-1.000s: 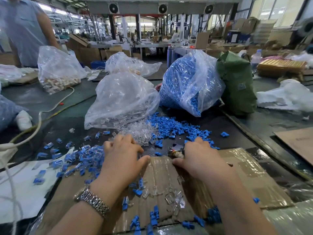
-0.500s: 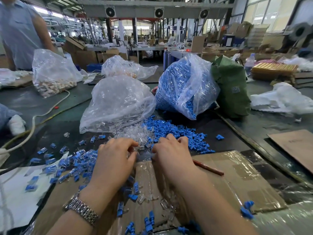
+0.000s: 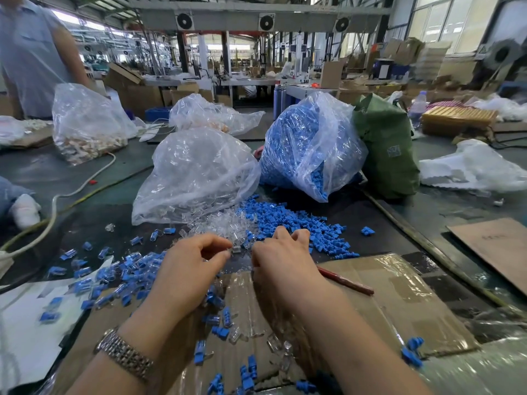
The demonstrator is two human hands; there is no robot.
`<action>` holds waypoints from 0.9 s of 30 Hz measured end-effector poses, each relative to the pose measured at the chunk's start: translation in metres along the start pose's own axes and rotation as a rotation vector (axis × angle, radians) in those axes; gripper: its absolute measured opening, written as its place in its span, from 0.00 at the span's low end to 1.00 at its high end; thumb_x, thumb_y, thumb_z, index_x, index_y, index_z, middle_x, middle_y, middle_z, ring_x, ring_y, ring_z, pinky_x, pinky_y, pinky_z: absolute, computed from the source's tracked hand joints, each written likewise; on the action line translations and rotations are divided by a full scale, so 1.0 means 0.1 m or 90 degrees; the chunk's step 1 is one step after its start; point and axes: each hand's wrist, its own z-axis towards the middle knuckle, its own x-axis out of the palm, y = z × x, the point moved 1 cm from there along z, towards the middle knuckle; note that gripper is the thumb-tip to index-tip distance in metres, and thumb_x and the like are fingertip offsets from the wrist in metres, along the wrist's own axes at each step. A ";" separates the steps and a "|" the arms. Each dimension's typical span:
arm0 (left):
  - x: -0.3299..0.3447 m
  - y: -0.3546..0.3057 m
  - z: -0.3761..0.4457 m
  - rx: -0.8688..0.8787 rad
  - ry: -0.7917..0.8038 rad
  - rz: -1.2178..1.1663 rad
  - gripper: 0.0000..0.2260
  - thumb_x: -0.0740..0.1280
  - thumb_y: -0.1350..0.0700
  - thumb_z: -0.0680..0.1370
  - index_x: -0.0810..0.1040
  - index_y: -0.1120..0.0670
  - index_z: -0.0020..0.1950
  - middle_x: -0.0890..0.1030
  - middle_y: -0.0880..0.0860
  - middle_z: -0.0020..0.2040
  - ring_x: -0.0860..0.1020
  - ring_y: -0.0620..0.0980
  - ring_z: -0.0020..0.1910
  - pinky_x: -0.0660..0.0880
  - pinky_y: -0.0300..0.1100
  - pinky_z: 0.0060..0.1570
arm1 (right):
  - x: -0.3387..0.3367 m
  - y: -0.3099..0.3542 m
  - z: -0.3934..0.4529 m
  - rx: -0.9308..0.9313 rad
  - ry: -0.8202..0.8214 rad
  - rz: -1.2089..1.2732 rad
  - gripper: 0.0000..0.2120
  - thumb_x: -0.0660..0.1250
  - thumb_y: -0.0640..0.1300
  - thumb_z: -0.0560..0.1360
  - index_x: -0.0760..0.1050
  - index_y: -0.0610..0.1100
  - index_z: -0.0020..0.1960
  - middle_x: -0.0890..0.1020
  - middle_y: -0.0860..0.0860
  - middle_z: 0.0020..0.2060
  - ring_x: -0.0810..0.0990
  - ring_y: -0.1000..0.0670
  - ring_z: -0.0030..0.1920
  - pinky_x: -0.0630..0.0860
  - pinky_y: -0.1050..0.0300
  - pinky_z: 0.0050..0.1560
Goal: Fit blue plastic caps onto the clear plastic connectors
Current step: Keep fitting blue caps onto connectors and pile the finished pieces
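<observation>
Head view, the only one. Landmark: the clear connector pile [image 3: 225,223], spilled from the mouth of the clear bag [image 3: 196,172].

- Left hand [image 3: 188,269] at the pile's near edge, fingers curled, thumb and forefinger closed toward each other on a clear connector [image 3: 236,248] at the tips. The piece is too small and glassy to read its long axis.
- Right hand [image 3: 282,260] just right of the left, knuckles up, fingers bent down at the seam where the pile meets the blue caps [image 3: 299,220]. Cannot tell whether it holds a cap; the fingertips are hidden under the hand.
- The two hands are nearly touching, the connector between them, so the mating move looks like a short inward push. The caps lie beyond and right of the right fingers, nearer that hand; the connectors sit straight ahead of the left.
- Left of the pile: finished capped pieces [image 3: 128,272] scattered over table and white sheet [image 3: 25,323].
- Near side of the pile: taped cardboard [image 3: 399,303] under both wrists, stray caps and connectors on it, a red pencil [image 3: 345,280] right of the right wrist.
- Room: open cardboard toward the body; bags wall off the far side. Blue cap bag [image 3: 310,143] behind and right.
</observation>
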 end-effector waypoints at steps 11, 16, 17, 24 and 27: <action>0.01 0.02 -0.06 -0.008 0.083 -0.088 0.06 0.72 0.56 0.78 0.83 0.46 0.52 0.85 0.43 0.41 0.81 0.33 0.43 0.74 0.25 0.41 | -0.11 -0.12 -0.13 0.015 -0.046 0.186 0.04 0.66 0.48 0.80 0.79 0.55 0.49 0.79 0.57 0.45 0.70 0.52 0.51 0.61 0.47 0.60; -0.07 0.04 -0.05 -0.119 0.126 -0.416 0.06 0.73 0.55 0.72 0.87 0.49 0.49 0.87 0.50 0.49 0.85 0.48 0.48 0.80 0.37 0.44 | -0.31 -0.28 -0.24 0.053 -0.139 0.697 0.03 0.73 0.40 0.77 0.84 0.48 0.46 0.86 0.53 0.38 0.83 0.57 0.41 0.79 0.62 0.49; -0.08 0.03 -0.06 -0.131 0.135 -0.471 0.08 0.73 0.55 0.71 0.87 0.50 0.50 0.87 0.53 0.50 0.85 0.50 0.50 0.80 0.38 0.45 | -0.33 -0.28 -0.25 0.030 -0.135 0.746 0.02 0.73 0.39 0.76 0.84 0.45 0.46 0.86 0.51 0.37 0.82 0.57 0.40 0.78 0.64 0.47; -0.09 -0.03 -0.07 -0.122 0.146 -0.641 0.11 0.74 0.59 0.69 0.88 0.54 0.51 0.86 0.61 0.51 0.86 0.55 0.50 0.81 0.38 0.47 | -0.34 -0.18 -0.26 -0.025 -0.124 0.721 0.02 0.72 0.39 0.78 0.82 0.45 0.49 0.86 0.49 0.42 0.83 0.50 0.45 0.80 0.58 0.51; -0.08 -0.06 -0.08 -0.111 0.154 -0.635 0.11 0.74 0.58 0.69 0.88 0.54 0.51 0.87 0.60 0.51 0.86 0.55 0.50 0.81 0.39 0.49 | -0.30 -0.16 -0.24 -0.039 -0.129 0.651 0.02 0.71 0.41 0.79 0.82 0.48 0.49 0.84 0.54 0.40 0.80 0.58 0.40 0.77 0.61 0.47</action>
